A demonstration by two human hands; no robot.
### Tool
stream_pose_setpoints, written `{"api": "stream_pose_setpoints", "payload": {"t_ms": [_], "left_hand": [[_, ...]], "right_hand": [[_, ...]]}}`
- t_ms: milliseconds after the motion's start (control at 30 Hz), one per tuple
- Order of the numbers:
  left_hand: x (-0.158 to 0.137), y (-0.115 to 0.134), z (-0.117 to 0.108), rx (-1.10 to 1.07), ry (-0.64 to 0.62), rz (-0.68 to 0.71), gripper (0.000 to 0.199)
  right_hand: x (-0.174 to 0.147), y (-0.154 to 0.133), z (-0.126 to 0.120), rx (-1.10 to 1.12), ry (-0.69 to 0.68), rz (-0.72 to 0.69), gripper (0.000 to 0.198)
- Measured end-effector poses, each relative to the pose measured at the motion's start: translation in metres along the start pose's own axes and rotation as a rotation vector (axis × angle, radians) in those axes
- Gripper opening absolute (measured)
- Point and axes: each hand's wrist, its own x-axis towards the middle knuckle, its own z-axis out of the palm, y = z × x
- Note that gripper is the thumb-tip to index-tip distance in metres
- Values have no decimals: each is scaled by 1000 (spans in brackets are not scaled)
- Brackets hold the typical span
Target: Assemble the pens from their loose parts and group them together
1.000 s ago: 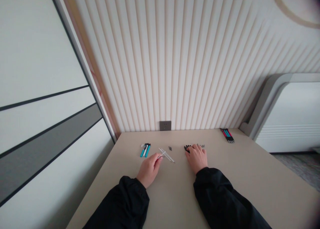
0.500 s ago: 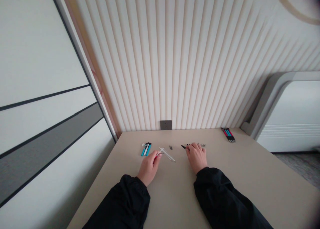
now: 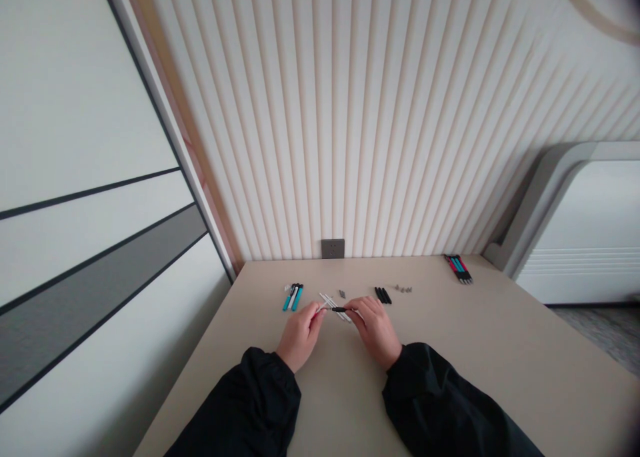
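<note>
Two fingertip pinches: left hand (image 3: 300,330), slim pale rod (image 3: 324,304); right hand (image 3: 374,327), black tube (image 3: 339,309); my loosened grip could drop either.

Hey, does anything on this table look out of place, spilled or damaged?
Nothing stands out. The white sticks, loose black pieces and blue-and-white tubes lie in small groups; no spill shows. Fine damage would be too small to tell.
</note>
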Motion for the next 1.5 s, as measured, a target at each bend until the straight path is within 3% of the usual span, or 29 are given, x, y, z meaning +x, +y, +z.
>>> {"api": "stream_pose_setpoints", "payload": {"t_ms": [567, 1500], "left_hand": [[0, 1, -1, -45, -30, 24, 20], [-1, 4, -1, -52, -25, 24, 19]], "right_hand": [[0, 3, 5, 16, 25, -26, 11], [-2, 0, 5, 190, 41, -14, 18]]}}
